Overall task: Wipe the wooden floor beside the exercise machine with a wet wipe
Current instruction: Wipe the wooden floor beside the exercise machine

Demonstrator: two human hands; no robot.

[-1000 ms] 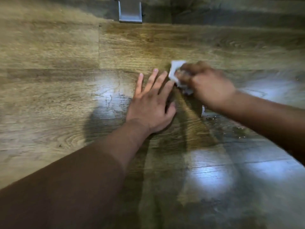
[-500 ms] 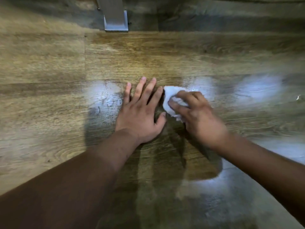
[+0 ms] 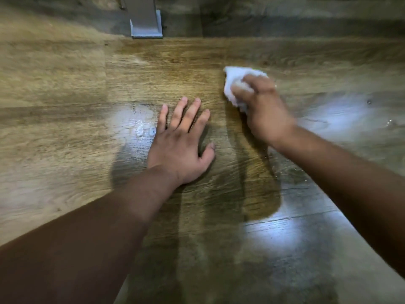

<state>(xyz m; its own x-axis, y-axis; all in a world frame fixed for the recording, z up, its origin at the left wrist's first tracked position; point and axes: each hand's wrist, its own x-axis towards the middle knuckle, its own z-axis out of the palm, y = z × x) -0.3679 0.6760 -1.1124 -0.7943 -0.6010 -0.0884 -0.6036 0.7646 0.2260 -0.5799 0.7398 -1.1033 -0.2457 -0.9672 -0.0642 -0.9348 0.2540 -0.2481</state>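
Observation:
A crumpled white wet wipe (image 3: 235, 84) lies against the wooden floor (image 3: 65, 84) at the upper right of centre. My right hand (image 3: 263, 108) grips it, fingers curled over the wad, and is motion-blurred. My left hand (image 3: 182, 141) rests flat on the planks to the left of it, fingers spread and straight, holding nothing. Both forearms reach in from the bottom corners. Part of the wipe is hidden under my right fingers.
A grey metal foot of the exercise machine (image 3: 145, 23) stands on the floor at the top, left of centre. Wet, shiny patches (image 3: 289, 238) and small water droplets (image 3: 390, 123) glisten on the planks to the right and below my hands.
My right hand has slid the wipe away from my left hand, up and to the right. The left hand stays planted flat on the floor.

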